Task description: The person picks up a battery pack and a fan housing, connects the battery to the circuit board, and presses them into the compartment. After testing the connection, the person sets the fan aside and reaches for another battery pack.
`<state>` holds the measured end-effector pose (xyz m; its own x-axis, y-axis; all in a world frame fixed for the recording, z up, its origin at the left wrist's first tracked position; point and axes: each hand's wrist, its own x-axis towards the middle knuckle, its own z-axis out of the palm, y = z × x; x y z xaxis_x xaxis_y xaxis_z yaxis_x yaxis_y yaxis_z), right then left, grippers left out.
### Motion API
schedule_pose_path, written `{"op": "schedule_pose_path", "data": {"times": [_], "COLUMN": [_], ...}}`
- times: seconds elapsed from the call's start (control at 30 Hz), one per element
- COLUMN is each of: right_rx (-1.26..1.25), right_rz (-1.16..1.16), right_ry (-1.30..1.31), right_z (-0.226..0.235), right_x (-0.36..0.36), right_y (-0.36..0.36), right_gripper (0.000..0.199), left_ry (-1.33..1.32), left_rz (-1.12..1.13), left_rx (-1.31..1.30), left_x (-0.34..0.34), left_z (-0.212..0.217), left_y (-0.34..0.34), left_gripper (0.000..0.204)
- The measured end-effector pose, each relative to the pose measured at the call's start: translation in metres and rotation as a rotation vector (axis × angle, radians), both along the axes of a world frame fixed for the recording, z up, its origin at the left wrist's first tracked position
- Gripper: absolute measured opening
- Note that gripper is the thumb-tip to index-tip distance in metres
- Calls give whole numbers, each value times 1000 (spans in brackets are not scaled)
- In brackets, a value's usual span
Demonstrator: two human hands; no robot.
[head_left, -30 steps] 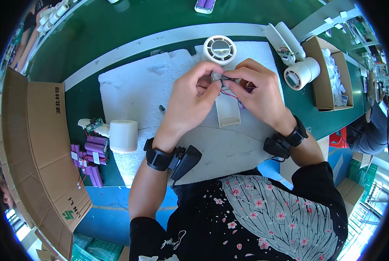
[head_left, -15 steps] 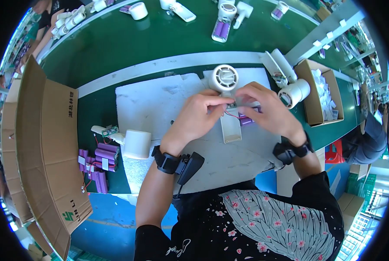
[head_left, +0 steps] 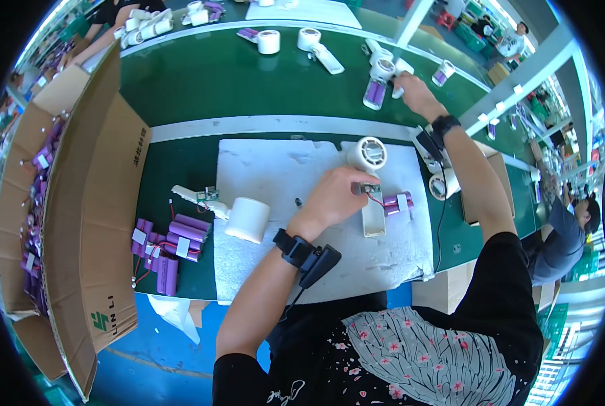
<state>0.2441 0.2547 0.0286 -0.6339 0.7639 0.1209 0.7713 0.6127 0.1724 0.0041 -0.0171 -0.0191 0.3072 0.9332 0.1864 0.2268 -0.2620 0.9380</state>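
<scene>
My left hand point(head_left: 336, 199) is closed round the neck of a white handheld fan point(head_left: 371, 154) on the foam-covered bench. The fan's grip shell point(head_left: 374, 220) lies open, and a small green circuit board point(head_left: 370, 189) shows at my fingertips. Red wires run from there to a purple battery pack point(head_left: 398, 203) beside the shell. Stretched out to the far green belt, my right hand point(head_left: 419, 97) has its fingers closed on another white handheld fan point(head_left: 403, 66), partly hidden by them. Next to it lies a fan with purple batteries in its grip point(head_left: 375, 95).
A white foam sheet point(head_left: 282, 159) covers the bench. On the left are a fan with an exposed board point(head_left: 248, 220), several purple battery packs point(head_left: 187, 237) and a tall cardboard box point(head_left: 99, 223). A carton point(head_left: 498, 176) stands right; a metal post point(head_left: 519, 88) rises behind.
My right hand has left the fan on the foam and reached forward to a fan on the far belt. My left hand stays at the first fan's neck. The view has shifted.
</scene>
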Motion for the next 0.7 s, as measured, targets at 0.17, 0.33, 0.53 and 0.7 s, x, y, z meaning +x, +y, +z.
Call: {"op": "schedule_pose_path", "data": {"times": [0.17, 0.33, 0.53, 0.7], "right_rx": [-76, -224, -312, -444], "right_rz": [47, -410, -74, 502], "right_ry": [52, 664, 842, 667], "right_z": [27, 73, 118, 92], "right_x": [-8, 0, -78, -200], "right_y": [-36, -38, -115, -175], "right_gripper": [14, 22, 35, 21], "left_ry": [-48, -76, -54, -67], "left_rz": [58, 120, 136, 130], "left_rx": [-49, 38, 47, 61], "left_x": [-1, 7, 10, 8], "left_z": [1, -6, -7, -10], "left_y": [-5, -3, -2, -5], "left_gripper": [31, 31, 30, 28]}}
